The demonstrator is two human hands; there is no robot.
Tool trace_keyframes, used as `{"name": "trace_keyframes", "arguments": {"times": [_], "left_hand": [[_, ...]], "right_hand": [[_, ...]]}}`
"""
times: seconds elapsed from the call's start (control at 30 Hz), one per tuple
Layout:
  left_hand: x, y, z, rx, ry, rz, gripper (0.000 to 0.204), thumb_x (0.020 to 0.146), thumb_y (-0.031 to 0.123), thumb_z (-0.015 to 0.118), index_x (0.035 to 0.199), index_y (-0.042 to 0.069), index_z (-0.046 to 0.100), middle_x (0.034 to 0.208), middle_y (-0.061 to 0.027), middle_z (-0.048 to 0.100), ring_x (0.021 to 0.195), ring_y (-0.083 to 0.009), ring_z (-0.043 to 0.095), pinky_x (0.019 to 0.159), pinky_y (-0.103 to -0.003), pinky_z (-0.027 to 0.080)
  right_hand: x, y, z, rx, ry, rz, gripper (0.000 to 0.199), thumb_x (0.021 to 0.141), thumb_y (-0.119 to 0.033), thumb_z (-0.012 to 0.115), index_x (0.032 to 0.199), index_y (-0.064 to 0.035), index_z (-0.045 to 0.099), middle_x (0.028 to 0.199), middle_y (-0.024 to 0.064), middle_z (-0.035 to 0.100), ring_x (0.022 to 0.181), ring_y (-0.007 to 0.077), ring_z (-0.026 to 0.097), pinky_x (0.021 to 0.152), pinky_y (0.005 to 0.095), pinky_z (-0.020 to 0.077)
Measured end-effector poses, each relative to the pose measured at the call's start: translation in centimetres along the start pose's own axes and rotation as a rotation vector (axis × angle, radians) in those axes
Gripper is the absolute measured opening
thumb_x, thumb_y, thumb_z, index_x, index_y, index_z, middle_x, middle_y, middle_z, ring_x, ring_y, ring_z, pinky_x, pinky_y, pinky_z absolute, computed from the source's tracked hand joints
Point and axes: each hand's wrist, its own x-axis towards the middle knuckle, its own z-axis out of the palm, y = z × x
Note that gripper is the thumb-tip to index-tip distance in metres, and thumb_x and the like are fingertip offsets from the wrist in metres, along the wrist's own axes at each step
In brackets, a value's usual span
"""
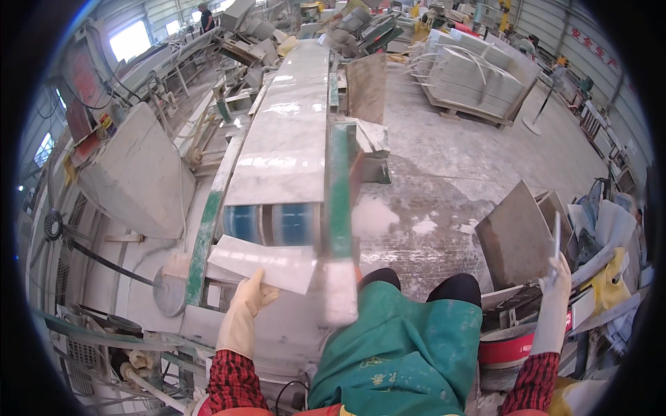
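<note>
While the left hand [243,315] pinches the near edge of a white slab [277,262] angled just before the blue rollers [292,225], the right hand [555,298] grips a thin upright strip [557,234], with open floor [437,177] between the green rail [340,187] and a leaning panel [512,236].

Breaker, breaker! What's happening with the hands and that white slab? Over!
Left hand gripping white slab by its near edge. Right hand holding thin pale piece. White slab just before blue rollers. Green rails either side.
</note>
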Motion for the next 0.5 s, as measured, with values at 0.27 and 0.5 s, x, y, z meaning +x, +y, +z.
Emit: {"name": "trace_keyframes", "arguments": {"times": [0.27, 0.5], "left_hand": [[-1.8, 2.5, 1.3, 0.393, 0.143, -0.157, 0.051, 0.097, 0.044, 0.050, 0.100, -0.006, 0.061, 0.079, -0.0158, 0.068, 0.059, -0.0212, 0.066, 0.052, -0.031, 0.056], [-0.7, 2.5, 0.0, 0.579, 0.123, -0.270, 0.064, 0.094, 0.055, 0.053, 0.094, -0.008, 0.064, 0.077, -0.0193, 0.069, 0.058, -0.0247, 0.066, 0.055, -0.034, 0.057]], "right_hand": [[1.4, 2.1, 14.6, 0.116, -0.636, 0.204, 0.068, 0.070, -0.017, 0.072, 0.135, -0.0139, 0.053, 0.107, 0.0090, 0.061, 0.080, 0.0199, 0.062, 0.057, 0.0356, 0.0575], [2.6, 10.4, 18.2, 0.061, -0.738, 0.450, 0.070, 0.068, -0.020, 0.073, 0.136, -0.0166, 0.053, 0.115, 0.0075, 0.059, 0.100, 0.0230, 0.057, 0.071, 0.0453, 0.0554]]}}
